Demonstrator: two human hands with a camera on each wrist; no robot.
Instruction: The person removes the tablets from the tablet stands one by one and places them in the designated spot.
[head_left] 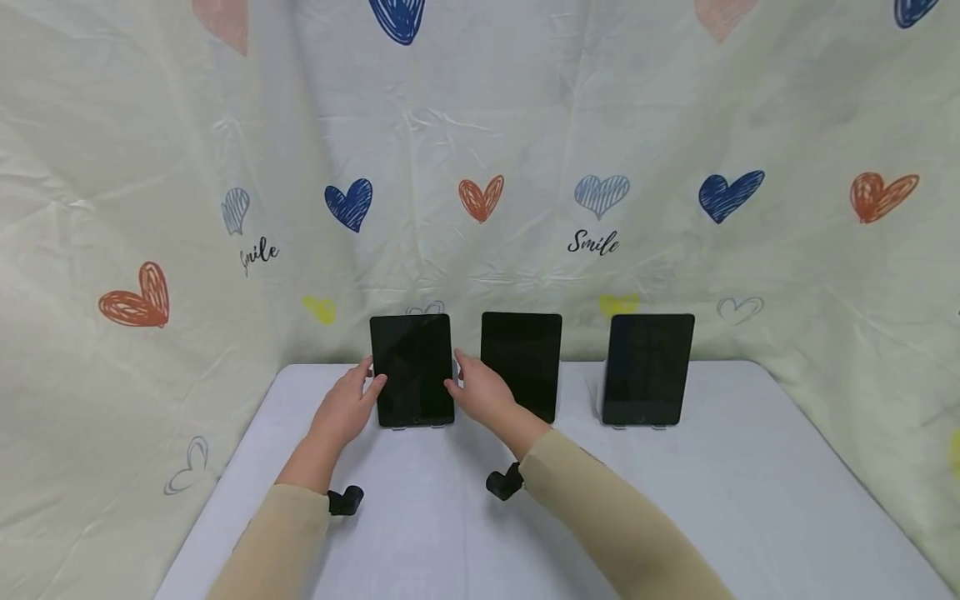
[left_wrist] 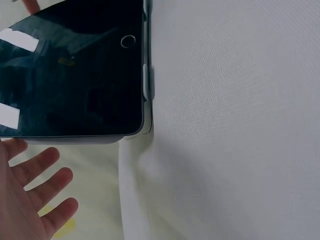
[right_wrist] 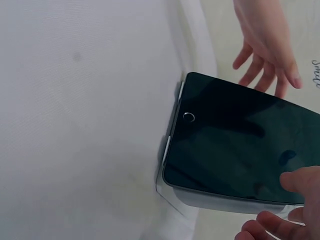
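Observation:
A black-screened tablet (head_left: 414,371) with a round home button leans upright on a light stand at the left of the row. My left hand (head_left: 347,407) is at its left edge, thumb close to the front and fingers reaching past the side. In the left wrist view those fingers (left_wrist: 44,169) are spread and fairly straight beside the edge. My right hand (head_left: 486,392) is at the opposite edge. From the right wrist, its thumb (right_wrist: 300,181) overlaps the screen while the bent fingers (right_wrist: 272,226) sit beyond the edge, beside the stand.
A second tablet (head_left: 521,367) stands just right of my right hand, and a third tablet (head_left: 648,369) farther right, on its own stand. All are near the back edge of the white-covered table (head_left: 420,533). Behind hangs a cream curtain (head_left: 525,108) printed with hearts.

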